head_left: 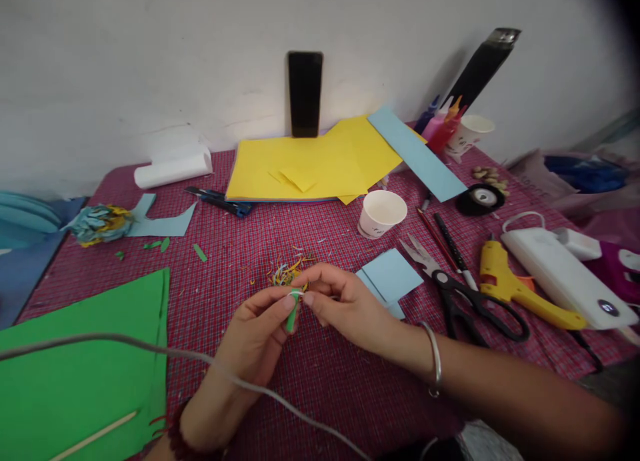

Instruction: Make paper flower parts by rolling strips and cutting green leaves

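Observation:
Between thumb and fingers, my left hand [265,324] pinches a small green paper strip [292,319], which hangs downward. My right hand [345,304] meets it at the strip's top end, its thumb and forefinger pinched together there. A pale, narrow edge shows where the fingertips come together; whether it is part of the strip I cannot make out. Just behind the hands lies a small heap of yellow, blue and white paper shreds [286,273]. Light blue paper squares [393,274] lie beside my right hand, partly hidden by it.
Black-handled scissors [465,294], a yellow glue gun [520,287] and a white power bank [565,274] lie right. A paper cup [383,213] stands behind. Green sheets [90,374] cover the left front. A grey cable [200,356] crosses the foreground. Yellow sheets [300,157] lie near the wall.

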Demonstrator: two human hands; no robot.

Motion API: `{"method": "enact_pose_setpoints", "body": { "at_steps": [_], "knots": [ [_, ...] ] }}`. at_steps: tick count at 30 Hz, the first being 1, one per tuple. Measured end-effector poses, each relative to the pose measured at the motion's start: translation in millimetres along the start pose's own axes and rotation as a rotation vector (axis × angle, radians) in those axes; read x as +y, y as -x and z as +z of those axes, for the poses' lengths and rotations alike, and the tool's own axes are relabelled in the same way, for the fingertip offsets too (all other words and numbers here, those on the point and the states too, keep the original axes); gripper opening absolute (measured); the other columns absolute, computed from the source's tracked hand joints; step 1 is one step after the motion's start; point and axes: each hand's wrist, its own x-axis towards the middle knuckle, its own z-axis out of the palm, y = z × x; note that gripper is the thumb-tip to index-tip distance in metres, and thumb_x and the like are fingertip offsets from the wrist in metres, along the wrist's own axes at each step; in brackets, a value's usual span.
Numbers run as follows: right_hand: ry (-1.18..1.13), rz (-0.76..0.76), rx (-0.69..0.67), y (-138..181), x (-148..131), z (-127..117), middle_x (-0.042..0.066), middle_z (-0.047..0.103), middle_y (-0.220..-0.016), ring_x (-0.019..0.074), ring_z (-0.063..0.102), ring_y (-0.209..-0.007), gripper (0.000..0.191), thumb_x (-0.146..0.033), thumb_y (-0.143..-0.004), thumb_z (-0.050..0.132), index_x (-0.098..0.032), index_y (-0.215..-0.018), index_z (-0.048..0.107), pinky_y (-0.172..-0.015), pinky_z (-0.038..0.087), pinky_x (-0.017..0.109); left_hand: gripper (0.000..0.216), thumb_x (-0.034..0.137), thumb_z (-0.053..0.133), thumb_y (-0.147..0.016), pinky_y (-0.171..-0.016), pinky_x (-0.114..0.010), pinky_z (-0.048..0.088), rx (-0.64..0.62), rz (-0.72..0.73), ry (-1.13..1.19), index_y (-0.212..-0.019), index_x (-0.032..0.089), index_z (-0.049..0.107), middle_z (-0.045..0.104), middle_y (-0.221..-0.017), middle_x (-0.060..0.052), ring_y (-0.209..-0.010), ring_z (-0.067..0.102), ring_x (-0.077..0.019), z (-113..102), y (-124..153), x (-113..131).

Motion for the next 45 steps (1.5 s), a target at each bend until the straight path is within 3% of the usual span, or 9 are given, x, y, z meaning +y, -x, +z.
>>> {"method": "enact_pose_setpoints", "body": {
  "at_steps": [5,11,17,27,34,36,39,41,45],
  "knots": [
    [0.138,-0.082,0.053,1.1,1.9,0.3,-0.004,0.057,-0.068,0.0071,0.044,-0.053,0.014,-0.016,-0.084,0.053,-0.017,-0.094,0.063,-0.049,0.034,0.020,0.027,0.020,0.089,-0.045,-0.050,-0.015,0.046,0.048,-0.092,0.063,-0.067,0.016,0.074,0.067,-0.060,0.001,-0.053,0.057,-0.0055,0.2,1.8,-0.3],
    [0.350,-0.185,0.066,3.3,7.9,-3.1,0.001,0.069,-0.084,0.0124,0.061,-0.076,0.021,-0.011,-0.085,0.051,-0.020,-0.095,0.067,-0.070,0.047,0.026,0.023,0.020,0.087,-0.051,-0.053,-0.015,0.047,0.021,-0.118,0.073,-0.069,0.015,0.072,0.065,-0.060,0.002,-0.054,0.056,-0.0053,-3.3,1.9,-2.7],
    [0.502,-0.302,0.030,5.5,10.0,-6.4,0.001,0.071,-0.088,0.0125,0.065,-0.079,0.026,-0.009,-0.086,0.050,-0.022,-0.099,0.068,-0.072,0.050,0.026,0.017,0.023,0.082,-0.060,-0.048,-0.017,0.038,-0.090,-0.047,-0.035,-0.068,0.015,0.069,0.057,-0.055,0.004,-0.050,0.048,-0.0046,-4.6,2.1,-0.6],
    [0.785,-0.592,-0.026,9.2,9.3,-14.5,0.002,0.069,-0.086,0.0131,0.061,-0.078,0.030,-0.008,-0.089,0.049,-0.023,-0.109,0.065,-0.071,0.047,0.026,0.016,0.028,0.078,-0.061,-0.047,-0.021,0.036,-0.117,-0.045,-0.050,-0.065,0.016,0.068,0.053,-0.053,0.003,-0.048,0.043,-0.0070,-6.7,3.0,2.3],
    [0.726,-0.536,-0.031,10.3,5.9,-12.0,0.002,0.070,-0.089,0.0131,0.062,-0.081,0.027,-0.010,-0.090,0.050,-0.024,-0.108,0.064,-0.072,0.047,0.027,0.021,0.032,0.079,-0.063,-0.047,-0.020,0.035,-0.119,-0.032,-0.087,-0.064,0.016,0.065,0.054,-0.052,0.003,-0.048,0.044,-0.0066,-6.5,4.1,1.1],
    [0.648,-0.460,-0.024,10.7,4.5,-10.8,0.002,0.070,-0.092,0.0128,0.063,-0.082,0.025,-0.011,-0.089,0.051,-0.024,-0.107,0.063,-0.073,0.048,0.026,0.022,0.032,0.079,-0.062,-0.046,-0.020,0.035,-0.112,-0.023,-0.100,-0.063,0.016,0.065,0.054,-0.052,0.003,-0.047,0.043,-0.0066,-5.7,4.4,1.3],
    [0.526,-0.285,-0.033,10.2,0.7,-10.7,0.000,0.065,-0.079,0.0109,0.059,-0.067,0.021,-0.016,-0.089,0.051,-0.021,-0.108,0.059,-0.059,0.045,0.023,0.020,0.033,0.078,-0.063,-0.045,-0.020,0.033,-0.120,-0.007,-0.132,-0.062,0.017,0.066,0.052,-0.050,0.004,-0.046,0.041,-0.0065,-4.8,4.6,1.5],
    [0.438,-0.185,-0.052,8.9,-2.7,-11.7,-0.003,0.057,-0.068,0.0092,0.052,-0.057,0.013,-0.018,-0.089,0.050,-0.018,-0.100,0.058,-0.051,0.040,0.021,0.019,0.034,0.077,-0.065,-0.045,-0.020,0.033,-0.136,0.018,-0.169,-0.063,0.018,0.067,0.052,-0.050,0.003,-0.046,0.041,-0.0068,-5.4,4.8,0.9],
    [0.390,-0.100,-0.064,5.9,-7.9,-13.9,-0.004,0.053,-0.065,0.0079,0.048,-0.057,0.006,-0.017,-0.085,0.054,-0.017,-0.079,0.057,-0.051,0.038,0.020,0.016,0.034,0.071,-0.074,-0.047,-0.020,0.034,-0.180,0.110,-0.326,-0.067,0.019,0.068,0.052,-0.053,0.003,-0.049,0.043,-0.0077,-10.5,6.2,-1.3]
  ]
}}
